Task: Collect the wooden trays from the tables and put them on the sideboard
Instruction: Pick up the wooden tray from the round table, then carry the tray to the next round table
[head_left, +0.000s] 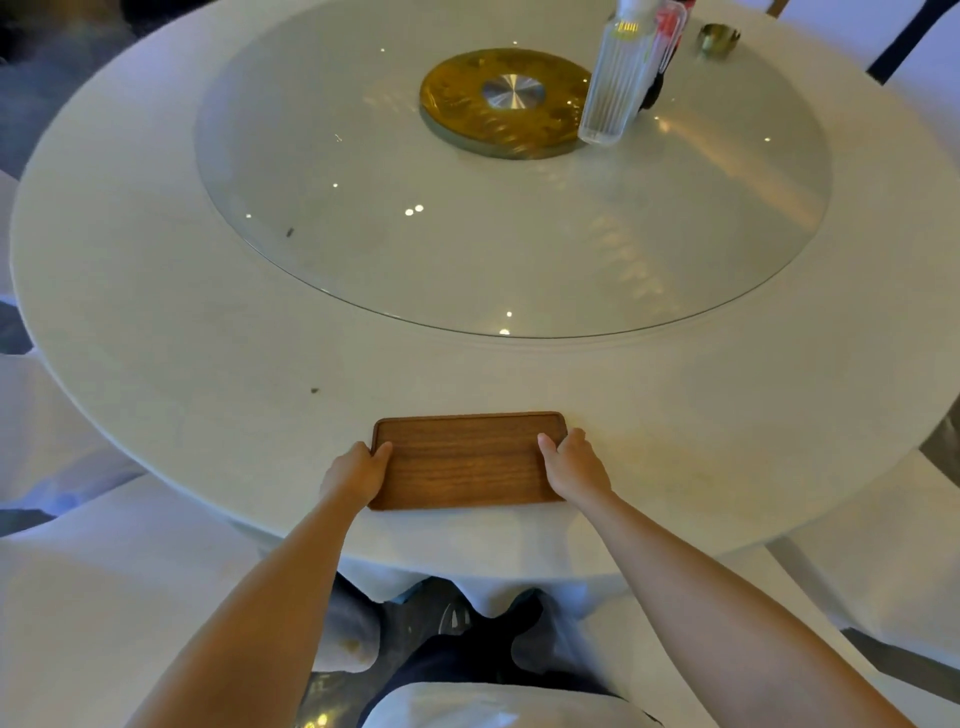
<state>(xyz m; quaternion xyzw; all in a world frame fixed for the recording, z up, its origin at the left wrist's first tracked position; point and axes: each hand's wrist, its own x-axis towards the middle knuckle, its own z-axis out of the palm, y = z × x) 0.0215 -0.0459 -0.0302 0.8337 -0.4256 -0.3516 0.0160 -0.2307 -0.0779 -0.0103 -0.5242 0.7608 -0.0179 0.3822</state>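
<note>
A brown wooden tray (465, 460) lies flat near the front edge of a round table covered in white cloth (182, 364). My left hand (356, 470) grips the tray's left short edge, thumb on top of the rim. My right hand (574, 462) grips the right short edge the same way. The tray looks to rest on the cloth; I cannot tell whether it is lifted.
A glass turntable (363, 218) with a gold hub (501, 101) fills the table's middle. On it stands a clear ribbed bottle (613, 88) at the back right. A small brass dish (719, 37) sits beyond. White-covered chairs (78, 571) flank me on both sides.
</note>
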